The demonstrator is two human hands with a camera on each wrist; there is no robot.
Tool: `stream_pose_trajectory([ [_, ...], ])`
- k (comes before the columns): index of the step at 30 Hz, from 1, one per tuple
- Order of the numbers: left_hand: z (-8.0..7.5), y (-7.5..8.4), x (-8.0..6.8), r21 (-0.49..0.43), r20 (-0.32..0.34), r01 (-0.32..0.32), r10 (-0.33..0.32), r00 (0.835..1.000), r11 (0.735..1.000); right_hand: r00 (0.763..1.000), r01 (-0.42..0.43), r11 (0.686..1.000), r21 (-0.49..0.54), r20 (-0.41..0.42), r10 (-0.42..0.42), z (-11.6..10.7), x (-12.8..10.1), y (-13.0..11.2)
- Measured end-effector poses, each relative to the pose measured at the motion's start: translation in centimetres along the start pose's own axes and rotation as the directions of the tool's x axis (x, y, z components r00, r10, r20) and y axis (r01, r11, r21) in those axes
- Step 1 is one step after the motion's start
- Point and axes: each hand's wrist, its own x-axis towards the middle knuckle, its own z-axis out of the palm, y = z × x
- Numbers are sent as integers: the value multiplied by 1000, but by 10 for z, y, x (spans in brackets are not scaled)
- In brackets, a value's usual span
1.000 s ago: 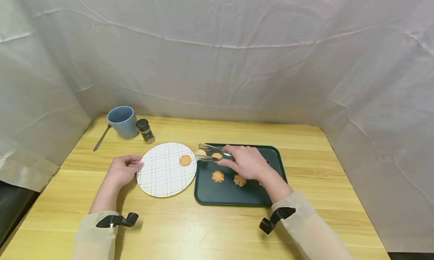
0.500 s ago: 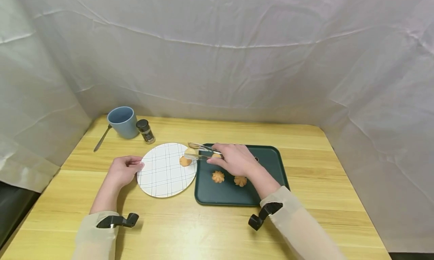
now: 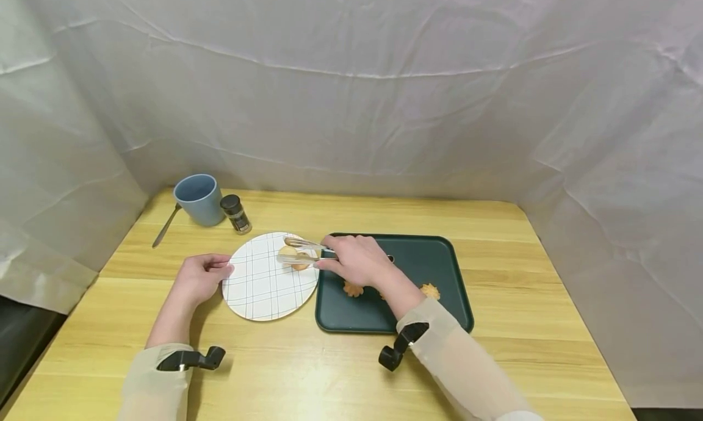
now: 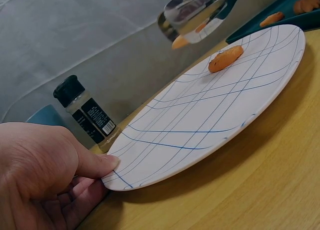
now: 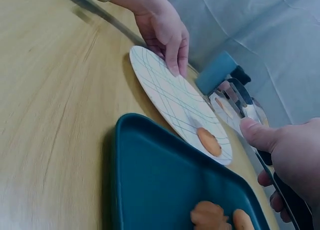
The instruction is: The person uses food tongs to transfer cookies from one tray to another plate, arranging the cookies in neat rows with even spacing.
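Note:
My left hand (image 3: 200, 277) pinches the left rim of a round white plate (image 3: 258, 296) with a line pattern, thumb on top. Metal tongs (image 4: 195, 15) are gripped in my right hand (image 3: 357, 260), which is over the left part of a dark green tray (image 3: 357, 319). Between the tong ends is a pale round cookie (image 3: 287, 251), held above the plate's upper right area. One orange-brown cookie (image 4: 226, 59) lies on the plate near its right side. Fluted cookies (image 3: 430, 291) rest on the tray, some partly hidden by my right hand and forearm.
Behind the plate, a blue cup (image 3: 199, 199) stands at the back left beside a black-capped spice jar (image 3: 236, 213). A utensil with a thin dark handle (image 3: 166, 226) lies left of the cup. Grey cloth (image 3: 351, 122) encloses the wooden table (image 3: 285, 372) at the back and sides.
My right hand has moved left, carrying the tongs and pale cookie from the tray's edge to over the plate. My left hand has stayed on the plate's rim.

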Motion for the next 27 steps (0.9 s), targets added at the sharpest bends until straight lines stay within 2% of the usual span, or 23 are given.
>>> stream_pose_trajectory([
  [13,1,1,-1,3,-2,10,-10,1000,1000,999,-12,1000,-21,31,12,17,19,-11],
  [27,3,1,1,-5,-4,1,-1,1000,1000,998,-22,999,-41,65,24,24,29,-14],
])
